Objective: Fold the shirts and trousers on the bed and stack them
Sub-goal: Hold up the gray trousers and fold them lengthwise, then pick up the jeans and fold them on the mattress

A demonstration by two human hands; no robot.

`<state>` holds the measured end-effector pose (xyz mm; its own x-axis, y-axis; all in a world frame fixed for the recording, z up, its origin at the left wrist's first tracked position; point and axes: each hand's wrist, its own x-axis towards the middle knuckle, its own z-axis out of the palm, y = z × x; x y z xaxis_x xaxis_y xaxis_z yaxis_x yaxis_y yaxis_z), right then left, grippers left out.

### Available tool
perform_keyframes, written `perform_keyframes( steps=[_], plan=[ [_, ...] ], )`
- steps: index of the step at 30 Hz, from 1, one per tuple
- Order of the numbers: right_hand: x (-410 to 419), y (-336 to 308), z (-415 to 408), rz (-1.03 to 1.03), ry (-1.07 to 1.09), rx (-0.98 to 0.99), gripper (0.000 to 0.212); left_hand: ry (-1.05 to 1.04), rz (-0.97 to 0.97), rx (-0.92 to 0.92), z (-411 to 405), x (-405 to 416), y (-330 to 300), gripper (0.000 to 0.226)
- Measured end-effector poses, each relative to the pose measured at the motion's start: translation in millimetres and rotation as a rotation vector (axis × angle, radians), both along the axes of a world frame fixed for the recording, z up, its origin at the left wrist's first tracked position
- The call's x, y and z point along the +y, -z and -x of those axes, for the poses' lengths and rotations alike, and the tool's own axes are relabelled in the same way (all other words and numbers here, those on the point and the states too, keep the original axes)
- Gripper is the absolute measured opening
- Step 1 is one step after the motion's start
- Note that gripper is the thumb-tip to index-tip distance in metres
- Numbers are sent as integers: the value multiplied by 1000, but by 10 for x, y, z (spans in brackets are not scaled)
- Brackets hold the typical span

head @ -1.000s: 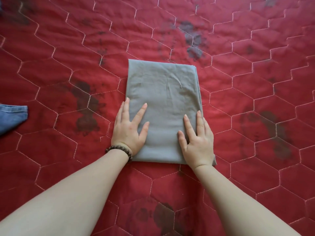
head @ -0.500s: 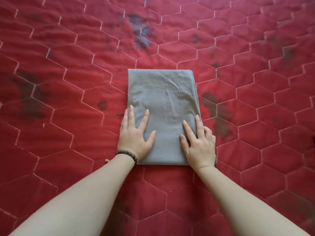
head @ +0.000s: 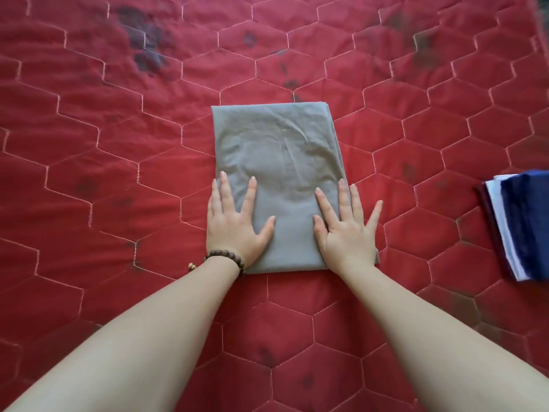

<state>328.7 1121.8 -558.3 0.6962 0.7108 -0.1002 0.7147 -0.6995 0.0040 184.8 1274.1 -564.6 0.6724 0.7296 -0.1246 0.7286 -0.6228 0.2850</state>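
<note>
A big red quilted bed cover with hexagon stitching fills the whole view, and it has some dark smudgy patches on it. A bare arm comes in from the bottom left. On its wrist sits a brown wooden bead bracelet. The left hand lies flat on the bed, palm down. Its fingers are straight and spread apart. The thumb and 2 or 3 fingers press on the left side of the grey cloth, and the outer part of the hand rests on the red cover. In the middle of the bed lies the folded grey cloth garment, a neat rectangle. It lies flat, with soft wrinkles near its top and layered edges showing along its right side. The right hand lies flat on the lower right part of it, palm down, with its fingers straight and spread wide. Its little finger points off past the right edge of the grey cloth. Far to the right, well apart from the hands, a stack of folded clothes in dark blue, white and dark red rests on the bed, cut off by the edge of the view.
</note>
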Motion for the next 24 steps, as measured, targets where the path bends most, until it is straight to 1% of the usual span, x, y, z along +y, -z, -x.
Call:
perform_keyframes(
  steps=[2, 4, 5, 10, 12, 17, 21, 24],
  plan=[
    [-2, -19, -12, 110, -4, 26, 55, 16, 8, 89, -6, 1, -64, 81],
    [12, -113, 9, 165, -1, 61, 56, 44, 37, 165, 30, -6, -167, 81],
    [28, -190, 43, 175, 0, 78, 56, 42, 61, 173, 89, -17, -228, 81],
    [71, -721, 433, 38, -4, 99, 55, -39, 89, 93, 619, -40, -715, 81],
    [121, -1001, 683, -12, -3, 114, 54, -52, 75, 44, 885, -8, -1007, 78],
    [381, -1959, 1587, -13, 11, 193, 53, -55, 42, 13, 1873, 182, -1980, 73],
    [599, -2777, 2497, -135, 3, 234, 48, -40, -27, -31, 2798, 446, -2845, 70],
    [777, -3169, 3087, -199, 6, 252, 46, -77, -34, -73, 3373, 639, -3313, 70]
  ],
)
